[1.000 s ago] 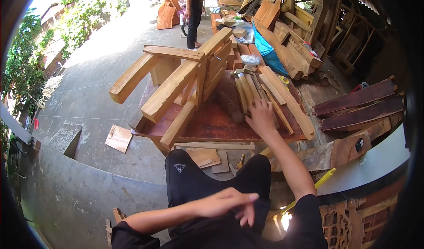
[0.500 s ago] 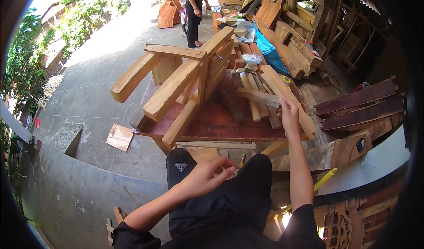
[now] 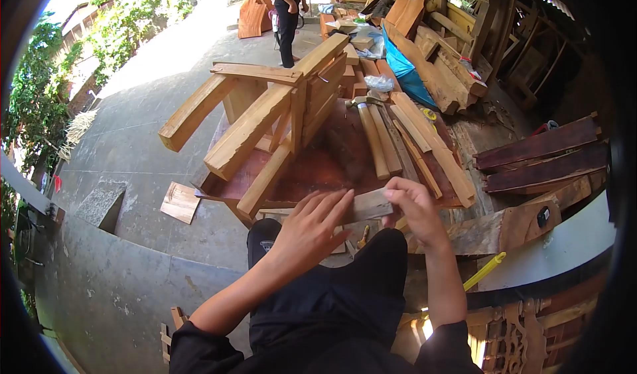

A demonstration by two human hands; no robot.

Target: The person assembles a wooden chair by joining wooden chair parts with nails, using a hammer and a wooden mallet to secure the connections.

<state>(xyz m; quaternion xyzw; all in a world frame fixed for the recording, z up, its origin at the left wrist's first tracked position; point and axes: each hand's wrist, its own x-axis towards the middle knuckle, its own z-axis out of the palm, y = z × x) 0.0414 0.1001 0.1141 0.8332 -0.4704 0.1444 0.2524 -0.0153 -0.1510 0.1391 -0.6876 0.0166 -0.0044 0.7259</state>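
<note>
A short flat strip of greyish wood point(image 3: 371, 205) is held above my lap, in front of the red-brown table point(image 3: 332, 172). My right hand point(image 3: 413, 207) pinches its right end between thumb and fingers. My left hand point(image 3: 317, 223) lies over its left end, with the fingers wrapped against the wood and partly hiding it. A wooden frame of thick beams point(image 3: 255, 119) rests tilted on the table's left side. To its right lie a hammer point(image 3: 373, 138) and several long wood strips point(image 3: 424, 142).
A person in a red top point(image 3: 288, 16) stands beyond the table. Dark planks point(image 3: 541, 155) lie at the right, above a yellow rod point(image 3: 484, 272). A blue tarp point(image 3: 406, 69) and stacked timber point(image 3: 444, 72) are at the back right. A small board point(image 3: 180, 202) lies on the floor.
My right hand has brought the wood strip down and toward me from over the table. My left hand has risen from my lap to meet its left end.
</note>
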